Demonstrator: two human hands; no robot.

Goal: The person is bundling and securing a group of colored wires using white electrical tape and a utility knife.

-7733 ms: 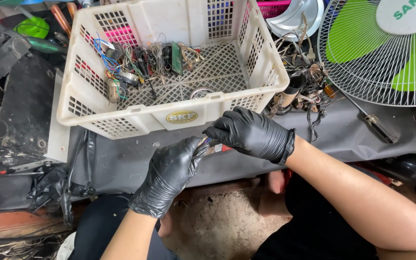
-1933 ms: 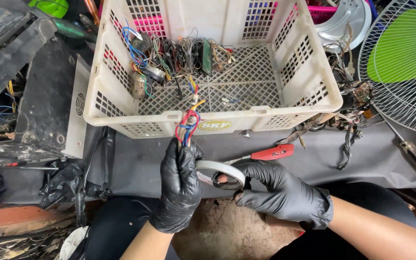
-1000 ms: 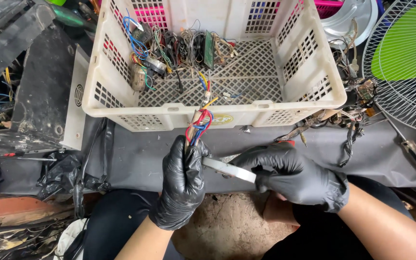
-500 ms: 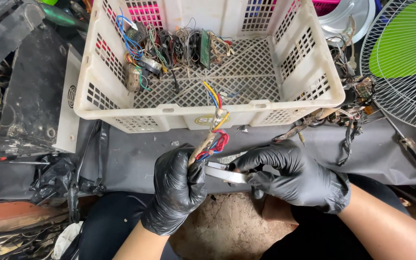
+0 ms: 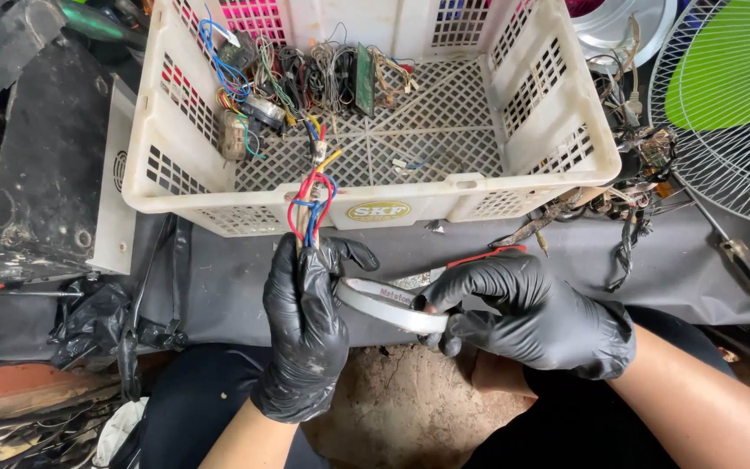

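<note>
My left hand [image 5: 305, 330], in a black glove, grips a small bundle of red, blue and yellow wires [image 5: 309, 204] upright, its ends sticking up in front of the basket wall. My right hand [image 5: 536, 313], also in a black glove, holds a pair of pliers with pale handles [image 5: 388, 304] pointed left toward the left hand's fingers. The plier jaws are hidden behind the left glove. A red-handled tool [image 5: 488, 254] lies just behind the right hand.
A cream plastic lattice basket [image 5: 566, 178] stands ahead, with tangled wires and small circuit parts [image 5: 305, 78] at its back left. A fan grille with green blades [image 5: 731, 95] is on the right, more wire scraps [image 5: 627, 200] beside it, black metal parts [image 5: 36, 165] on the left.
The wire bundle now stands more upright than half a second ago. The pliers stay at the left hand's fingers. The view has shifted slightly.
</note>
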